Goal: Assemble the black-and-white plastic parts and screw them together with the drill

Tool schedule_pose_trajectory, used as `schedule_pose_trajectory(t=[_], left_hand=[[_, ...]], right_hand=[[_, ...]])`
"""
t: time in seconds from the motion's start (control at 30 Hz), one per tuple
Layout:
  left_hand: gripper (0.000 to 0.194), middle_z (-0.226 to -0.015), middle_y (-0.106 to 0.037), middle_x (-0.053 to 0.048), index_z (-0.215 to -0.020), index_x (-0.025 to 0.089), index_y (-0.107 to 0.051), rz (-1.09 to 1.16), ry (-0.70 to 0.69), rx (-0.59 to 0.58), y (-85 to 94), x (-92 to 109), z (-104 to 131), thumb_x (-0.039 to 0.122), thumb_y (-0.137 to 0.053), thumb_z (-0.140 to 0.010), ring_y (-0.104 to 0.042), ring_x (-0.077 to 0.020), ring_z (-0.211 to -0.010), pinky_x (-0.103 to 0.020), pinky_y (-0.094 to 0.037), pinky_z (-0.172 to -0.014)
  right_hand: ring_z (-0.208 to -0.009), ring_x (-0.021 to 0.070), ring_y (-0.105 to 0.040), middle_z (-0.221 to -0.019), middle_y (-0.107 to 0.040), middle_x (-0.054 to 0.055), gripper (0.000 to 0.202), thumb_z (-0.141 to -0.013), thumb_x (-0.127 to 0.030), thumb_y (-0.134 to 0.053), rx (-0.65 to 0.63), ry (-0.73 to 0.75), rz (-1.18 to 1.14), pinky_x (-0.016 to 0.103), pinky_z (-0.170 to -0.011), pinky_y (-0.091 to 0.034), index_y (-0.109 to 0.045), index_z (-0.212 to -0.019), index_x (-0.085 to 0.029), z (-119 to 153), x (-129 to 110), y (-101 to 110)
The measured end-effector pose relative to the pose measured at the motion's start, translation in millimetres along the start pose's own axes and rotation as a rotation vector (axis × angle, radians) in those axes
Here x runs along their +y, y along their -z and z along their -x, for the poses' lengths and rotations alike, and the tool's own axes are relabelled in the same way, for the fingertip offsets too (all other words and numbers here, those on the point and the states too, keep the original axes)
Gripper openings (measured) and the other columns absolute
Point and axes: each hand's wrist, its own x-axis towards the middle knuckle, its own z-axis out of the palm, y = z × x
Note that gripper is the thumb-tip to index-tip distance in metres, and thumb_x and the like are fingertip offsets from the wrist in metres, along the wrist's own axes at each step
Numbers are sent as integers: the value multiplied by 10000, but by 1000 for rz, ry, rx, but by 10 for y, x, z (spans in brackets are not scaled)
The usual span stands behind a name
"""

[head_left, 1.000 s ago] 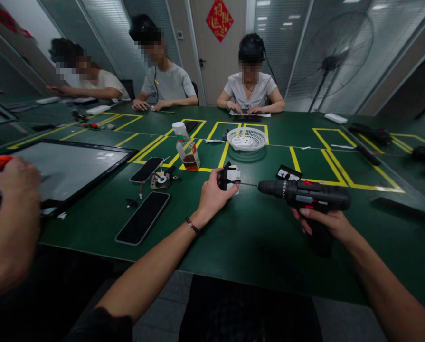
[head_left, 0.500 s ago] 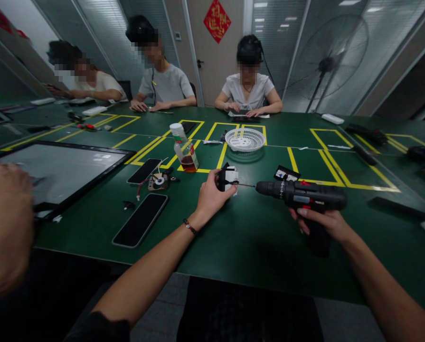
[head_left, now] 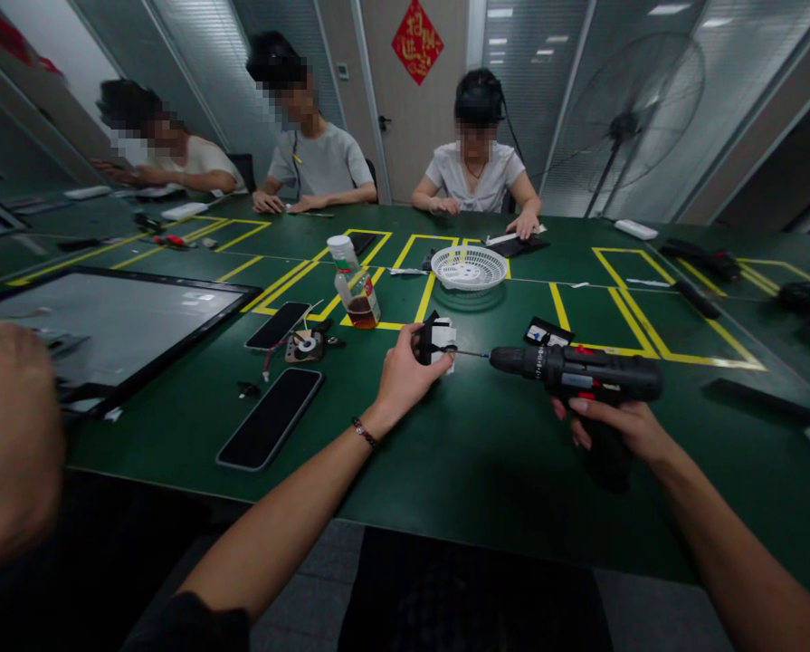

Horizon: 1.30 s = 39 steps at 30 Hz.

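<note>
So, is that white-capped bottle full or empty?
Partly full: reddish-brown liquid shows only in the lower part of the bottle.

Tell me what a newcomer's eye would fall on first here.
Probably the black power drill in the right hand, its long bit pointing toward the small black part in the left hand. Next, the white basket beyond the hands, and the red diamond sign on the door behind.

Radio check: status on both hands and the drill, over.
Left hand gripping black part. Right hand holding drill, bit pointed at that part. Nearest drill: small black-and-white piece, just beyond it.
</note>
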Motion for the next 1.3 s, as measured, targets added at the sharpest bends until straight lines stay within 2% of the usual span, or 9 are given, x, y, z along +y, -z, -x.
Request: schedule_pose_trajectory(t=[0.2, 0.33, 0.47, 0.67, 0.73, 0.83, 0.93, 1.13, 1.3], left_hand=[[652, -1164, -705, -111, -1302, 221, -498, 1, 8, 4, -1, 14, 9, 418, -779, -748, -690, -253, -1016, -408, -546, -909], [660, -1171, -701, -116, -1303, 219, -502, 1, 4, 7, 3, 4, 4, 413, -786, -740, -686, -258, -1028, -415, -543, -918], [665, -1168, -703, -114, -1303, 222, -502, -1, 10, 9, -6, -12, -1, 411, -788, -733, -687, -255, -1029, -411, -542, -919], [655, -1173, -698, -111, -1300, 226, -497, 8, -2, 5, -29, -23, 7, 416, -780, -740, -687, -252, -1029, -411, -542, -917], [666, -1180, -694, -116, -1307, 226, -496, 6, -2, -11, -12, -3, 19, 429, -780, -740, -682, -260, -1043, -422, -540, -922], [673, -1208, -681, -125, -1310, 227, -503, -26, -8, -28, 31, 48, 42, 470, -771, -742, -658, -281, -1102, -445, -522, -955], [673, -1215, -675, -122, -1329, 232, -500, -73, -41, -81, 65, 100, 77, 486, -746, -757, -646, -294, -1118, -463, -509, -966], [709, -1247, -647, -136, -1385, 232, -496, -151, -201, -260, 5, 148, 184, 406, -731, -739, -647, -331, -1092, -496, -507, -955], [734, -1400, -558, -145, -1441, 225, -464, -190, -335, -296, -85, 140, 233, 292, -694, -748, -560, -344, -1254, -514, -431, -1082]], right_hand=[[-516, 151, -588, -659, -641, 30, 208, -929, -347, -640, -4, -28, 27, 302, -531, -496, -664, -956, -142, 10, 17, 0], [-503, 153, -581, -613, -623, 21, 211, -943, -345, -621, -15, -17, 32, 304, -533, -488, -667, -956, -140, 5, 31, 9], [-519, 153, -588, -672, -640, 33, 192, -943, -329, -621, -8, -16, 23, 305, -536, -496, -662, -964, -142, -1, 25, 7], [-517, 144, -596, -992, -705, 109, 210, -910, -312, -651, -28, -37, -66, 325, -513, -518, -653, -1048, -155, -25, 21, 29], [-501, 148, -585, -942, -713, 108, 221, -902, -327, -650, -10, -51, -93, 338, -524, -528, -663, -1038, -152, -2, 17, 52], [-470, 158, -554, -713, -686, 74, 267, -898, -369, -640, 51, -106, -103, 347, -542, -530, -682, -1029, -140, 123, 1, 125], [-463, 164, -538, -612, -649, 64, 313, -898, -418, -625, 138, -170, -83, 337, -528, -513, -695, -1003, -132, 374, -14, 241], [-514, 183, -554, -601, -630, 60, 358, -911, -442, -624, 327, -353, -25, 332, -538, -503, -707, -1053, -124, 927, 3, 441], [-562, 217, -603, -645, -647, 69, 400, -897, -473, -641, 423, -491, -84, 352, -533, -525, -712, -1107, -141, 1070, 58, 571]])
